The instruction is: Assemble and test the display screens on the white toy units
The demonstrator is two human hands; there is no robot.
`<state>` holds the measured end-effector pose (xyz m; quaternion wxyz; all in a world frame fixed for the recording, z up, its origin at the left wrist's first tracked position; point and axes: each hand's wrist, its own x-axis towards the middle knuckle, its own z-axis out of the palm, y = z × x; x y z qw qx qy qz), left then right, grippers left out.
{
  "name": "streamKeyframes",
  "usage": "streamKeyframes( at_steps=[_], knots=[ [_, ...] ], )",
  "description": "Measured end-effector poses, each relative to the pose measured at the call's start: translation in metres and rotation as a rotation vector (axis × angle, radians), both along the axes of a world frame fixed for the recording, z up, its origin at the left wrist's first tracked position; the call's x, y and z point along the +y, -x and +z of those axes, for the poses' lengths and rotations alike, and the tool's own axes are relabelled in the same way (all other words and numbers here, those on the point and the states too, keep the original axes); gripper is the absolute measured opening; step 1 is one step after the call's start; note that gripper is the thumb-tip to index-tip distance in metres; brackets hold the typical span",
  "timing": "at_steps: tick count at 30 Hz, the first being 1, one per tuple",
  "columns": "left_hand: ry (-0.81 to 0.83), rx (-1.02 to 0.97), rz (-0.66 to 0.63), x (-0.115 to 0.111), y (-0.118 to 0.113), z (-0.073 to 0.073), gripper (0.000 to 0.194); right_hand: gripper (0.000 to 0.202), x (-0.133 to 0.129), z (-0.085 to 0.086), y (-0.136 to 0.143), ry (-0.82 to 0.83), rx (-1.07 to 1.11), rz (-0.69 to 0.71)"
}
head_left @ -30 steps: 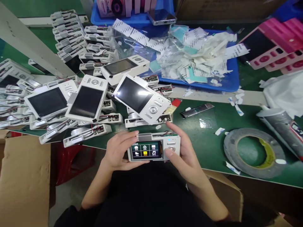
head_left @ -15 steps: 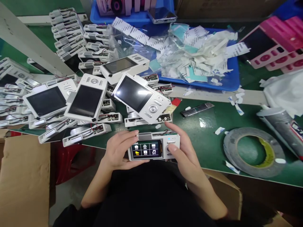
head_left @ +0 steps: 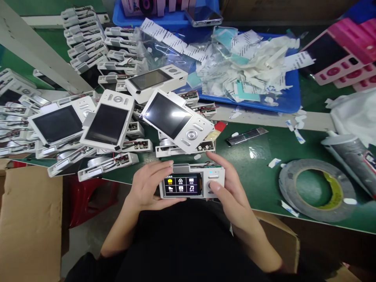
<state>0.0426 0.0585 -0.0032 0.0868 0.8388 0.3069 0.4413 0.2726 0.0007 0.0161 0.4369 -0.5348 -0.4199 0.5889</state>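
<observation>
A white digital camera (head_left: 182, 184) is held level near the table's front edge, its screen lit with a menu of icons, the top left one yellow. My left hand (head_left: 149, 186) grips its left end, fingers over the top and thumb below. At the other end my right hand (head_left: 227, 184) closes round the camera, thumb on the round button pad. The camera's top edge looks uncovered, with circuit parts showing. Just beyond lies a similar white camera (head_left: 178, 121) with a dark screen, on top of other opened camera bodies.
More white cameras (head_left: 107, 119) are piled at left, beside stacked opened bodies (head_left: 84, 39). A blue tray (head_left: 289, 103) holds peeled liners and plastic scraps. Tape roll (head_left: 289, 196), grey tube (head_left: 349, 156) and pink cameras (head_left: 331, 51) are at right. A red stool (head_left: 88, 203) stands below.
The yellow highlight on the lit menu has moved from the bottom left icon to the top left one. Both hands keep their hold; the view has shifted slightly.
</observation>
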Motion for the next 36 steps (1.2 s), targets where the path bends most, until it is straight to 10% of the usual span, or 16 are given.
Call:
streamKeyframes(
  at_steps=[19, 36],
  knots=[
    [0.211, 0.118, 0.044, -0.007, 0.001, 0.005, 0.073, 0.052, 0.0, -0.019, -0.01, -0.222, -0.225, 0.141],
    [0.5, -0.241, 0.204, -0.01, -0.006, 0.009, 0.066, 0.051, 0.002, -0.016, -0.009, -0.248, -0.293, 0.163]
  ],
)
